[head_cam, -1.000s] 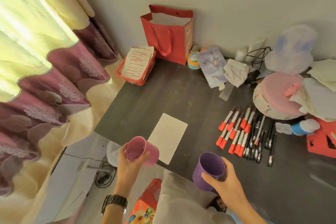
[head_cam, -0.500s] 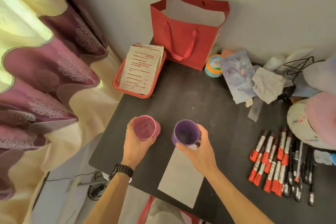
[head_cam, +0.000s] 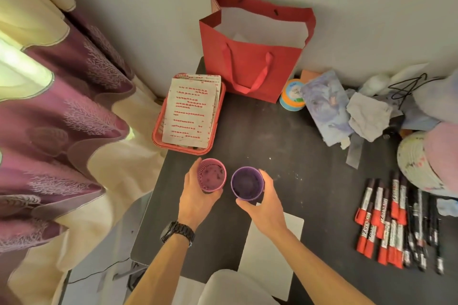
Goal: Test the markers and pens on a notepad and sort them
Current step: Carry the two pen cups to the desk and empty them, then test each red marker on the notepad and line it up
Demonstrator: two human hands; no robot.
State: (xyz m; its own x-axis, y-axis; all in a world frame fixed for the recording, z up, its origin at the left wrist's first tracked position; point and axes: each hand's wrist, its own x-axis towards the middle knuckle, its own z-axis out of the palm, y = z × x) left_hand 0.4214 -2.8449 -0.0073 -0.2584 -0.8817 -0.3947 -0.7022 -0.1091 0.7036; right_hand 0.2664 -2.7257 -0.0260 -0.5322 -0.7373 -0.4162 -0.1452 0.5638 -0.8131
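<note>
moved fwd | l hand (head_cam: 198, 202) grips slotted pink cup (head_cam: 213, 177) | r hand (head_cam: 266, 205): purple cup (head_cam: 246, 184)

- I see a dark table (head_cam: 285, 146).
- Back: red bag (head_cam: 247, 67), red tray (head_cam: 158, 131) of papers (head_cam: 190, 111).
- Right side: markers (head_cam: 386, 225) and pens (head_cam: 421, 230) lying together.
- Near edge: white notepad (head_cam: 270, 252).

The pink cup (head_cam: 212, 176) your left hand (head_cam: 198, 202) grips is matt plastic with a slotted wall; the purple cup (head_cam: 247, 185) in your right hand (head_cam: 266, 207) looks the same matt plastic. Your table (head_cam: 285, 146) is dark, matt and dust-speckled. At twelve o'clock from the cups, the red bag (head_cam: 247, 64) is smooth paper with ribbon handles. At three o'clock the markers (head_cam: 383, 218) show glossy plastic barrels. At nine o'clock, the curtain (head_cam: 62, 176) is patterned cloth.
</note>
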